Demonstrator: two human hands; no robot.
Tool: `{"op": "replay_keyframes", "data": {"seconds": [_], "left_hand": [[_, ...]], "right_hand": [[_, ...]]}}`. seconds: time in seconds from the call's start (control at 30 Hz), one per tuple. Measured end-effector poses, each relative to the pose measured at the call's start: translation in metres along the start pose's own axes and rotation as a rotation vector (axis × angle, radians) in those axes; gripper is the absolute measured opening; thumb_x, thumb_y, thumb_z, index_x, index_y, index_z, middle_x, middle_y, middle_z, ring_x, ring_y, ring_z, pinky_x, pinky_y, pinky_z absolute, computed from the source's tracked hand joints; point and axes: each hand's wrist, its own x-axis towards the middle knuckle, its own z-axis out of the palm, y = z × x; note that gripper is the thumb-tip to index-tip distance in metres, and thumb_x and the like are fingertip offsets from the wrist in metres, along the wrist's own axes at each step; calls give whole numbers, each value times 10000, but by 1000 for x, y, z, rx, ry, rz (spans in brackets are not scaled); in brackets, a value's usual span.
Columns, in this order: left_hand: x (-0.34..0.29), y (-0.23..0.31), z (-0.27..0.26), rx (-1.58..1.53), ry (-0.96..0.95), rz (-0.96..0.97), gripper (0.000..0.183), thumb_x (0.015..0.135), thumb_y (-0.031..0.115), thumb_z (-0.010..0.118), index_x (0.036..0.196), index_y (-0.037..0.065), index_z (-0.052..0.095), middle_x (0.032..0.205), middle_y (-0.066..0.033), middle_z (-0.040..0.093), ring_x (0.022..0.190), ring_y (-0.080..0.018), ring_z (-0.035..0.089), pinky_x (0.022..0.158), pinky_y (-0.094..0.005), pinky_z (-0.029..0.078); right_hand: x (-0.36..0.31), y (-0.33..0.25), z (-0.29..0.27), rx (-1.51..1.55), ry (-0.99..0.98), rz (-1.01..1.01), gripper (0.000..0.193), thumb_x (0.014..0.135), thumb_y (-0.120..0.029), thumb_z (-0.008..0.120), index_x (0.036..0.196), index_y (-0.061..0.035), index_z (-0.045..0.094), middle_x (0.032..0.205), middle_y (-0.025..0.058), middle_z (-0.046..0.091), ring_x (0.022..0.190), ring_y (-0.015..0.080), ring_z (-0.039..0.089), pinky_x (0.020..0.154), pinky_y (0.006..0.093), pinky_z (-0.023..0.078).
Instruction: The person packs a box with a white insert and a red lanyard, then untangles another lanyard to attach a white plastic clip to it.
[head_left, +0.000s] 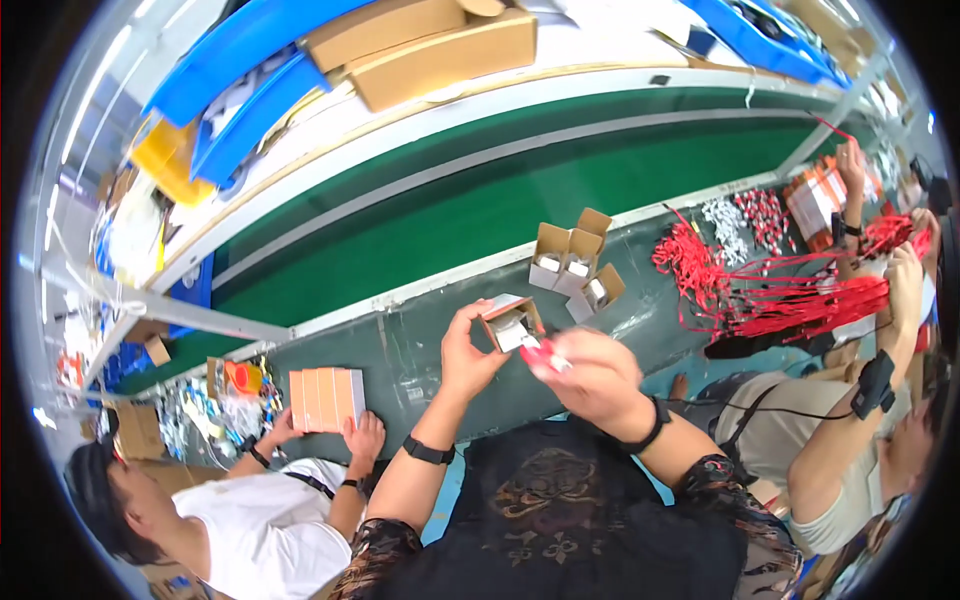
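Observation:
My left hand [468, 355] grips a small open carton [510, 322], its fingers round the left side. White contents show inside the carton's mouth. Right at the carton's edge, my right hand [597, 372] pinches a small red-and-white item [542, 355]; motion blurs it, so its exact kind is unclear. Beyond my hands, a few open cardboard boxes [550, 256] stand together on the dark work surface, flaps up, with white pieces inside.
Left, a co-worker's hands hold a row of orange boxes [327, 400]. Right, other people handle red cords [800, 305], near piles of small white parts [725, 230] and red parts [765, 218]. A green belt [480, 190] runs behind, below a shelf with blue bins [250, 125].

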Motion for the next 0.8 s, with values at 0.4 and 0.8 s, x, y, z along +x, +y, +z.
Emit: {"op": "replay_keyframes", "data": {"seconds": [0.4, 0.8], "left_hand": [[-46, 16, -2, -160, 94, -150, 604, 635, 107, 882, 1158, 64, 583, 1175, -102, 654, 1109, -230, 642, 970, -354, 503], [-64, 46, 30, -67, 50, -77, 609, 628, 68, 864, 1163, 45, 573, 1162, -106, 637, 1110, -233, 628, 975, -352, 490]], "right_hand": [[-31, -3, 0, -212, -162, 125, 313, 754, -122, 791, 1045, -48, 698, 1019, 94, 674, 804, 219, 636, 705, 343, 504], [-30, 3, -18, -91, -44, 515, 111, 820, -67, 765, 921, -30, 735, 977, 147, 700, 872, 282, 674, 841, 377, 500]]}}
